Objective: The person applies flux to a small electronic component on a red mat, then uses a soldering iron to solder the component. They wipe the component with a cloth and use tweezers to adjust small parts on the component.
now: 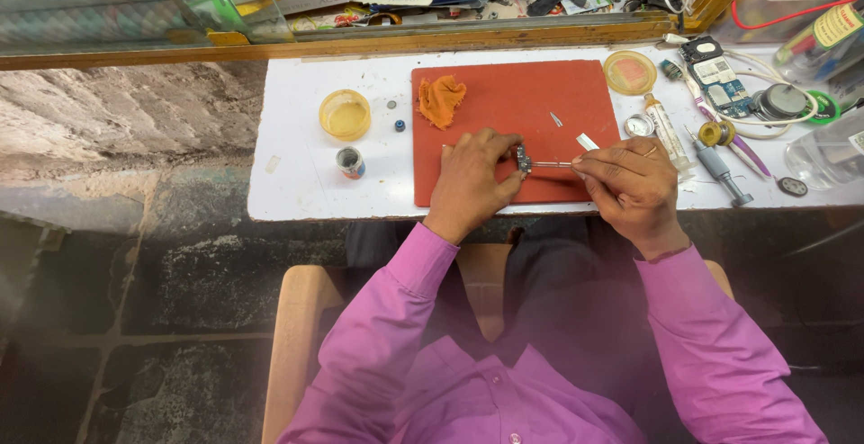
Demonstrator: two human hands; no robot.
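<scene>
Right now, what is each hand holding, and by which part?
Left hand pinches a small dark component at its left edge. Right hand holds thin metal tweezers by the rear end, tips on the component.

We see a small dark electronic component (523, 160), perhaps a tiny circuit board, lying near the middle of the red mat (504, 93), towards its front edge. It looks flat, with pale specks on its surface; finer detail is too small to tell. A thin metal tool (551, 164) lies level, its tip touching the component's right side.
</scene>
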